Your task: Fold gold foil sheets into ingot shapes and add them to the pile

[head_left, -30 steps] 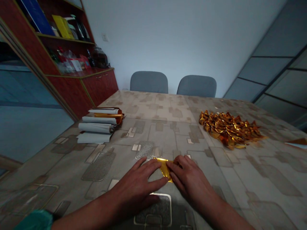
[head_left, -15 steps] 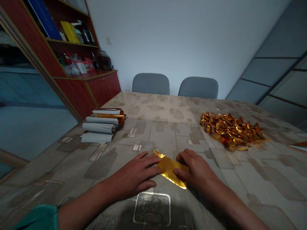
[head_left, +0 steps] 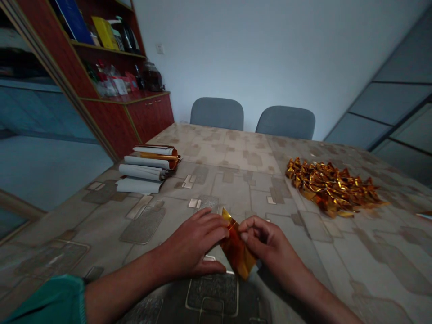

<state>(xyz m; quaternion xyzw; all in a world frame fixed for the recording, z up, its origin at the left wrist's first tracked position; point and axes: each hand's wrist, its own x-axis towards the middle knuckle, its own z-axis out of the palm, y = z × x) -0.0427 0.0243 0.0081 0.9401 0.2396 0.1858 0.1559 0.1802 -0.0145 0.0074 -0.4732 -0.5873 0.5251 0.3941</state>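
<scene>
A strip of gold foil (head_left: 237, 250) stands tilted between my hands, its lower end near the table and its amber back showing. My right hand (head_left: 262, 240) pinches its upper part between thumb and fingers. The fingertips of my left hand (head_left: 199, 244) touch the foil's upper left edge, while that thumb lies low and apart from it. To the right, a heap of folded gold foil pieces (head_left: 332, 189) lies on the patterned tablecloth (head_left: 236, 184).
Rolled white and gold sheets with a flat stack (head_left: 147, 164) lie at the table's far left. A red wooden cabinet (head_left: 128, 112) holding bottles and boxes stands beyond. Two grey chairs (head_left: 217, 114) (head_left: 285, 122) stand behind the far edge.
The foil has risen from flat on the table and now stands tilted and narrower. My right fingers have closed on it, and my left hand has drawn in beside it.
</scene>
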